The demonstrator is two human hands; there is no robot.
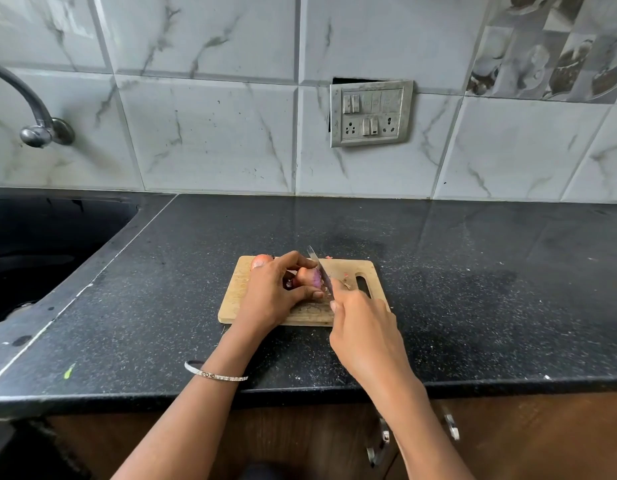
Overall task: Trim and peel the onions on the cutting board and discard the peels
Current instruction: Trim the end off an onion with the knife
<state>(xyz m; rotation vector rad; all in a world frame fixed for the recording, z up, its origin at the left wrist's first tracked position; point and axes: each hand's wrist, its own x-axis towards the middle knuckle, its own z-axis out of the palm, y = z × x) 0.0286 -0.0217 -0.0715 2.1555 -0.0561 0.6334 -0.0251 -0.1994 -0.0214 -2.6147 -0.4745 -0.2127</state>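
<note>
A black tabletop (473,289) is backed by marbled tiles (203,133). A wooden cutting board (232,299) is laid on it. Over the board, a knife (317,265) is gripped in the curled fingers of the right hand (362,327) and set against an onion (308,277) held by the fingers of the left hand (269,292).

Home kitchen: sink (40,258), tiled backsplash (210,133).

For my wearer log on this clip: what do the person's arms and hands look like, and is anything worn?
Both forearms are bare, with no sleeves in view and no gloves. A thin silvery bangle with small decorations circles the wrist of the left hand. The right hand and its wrist wear nothing visible; no rings show.
</note>
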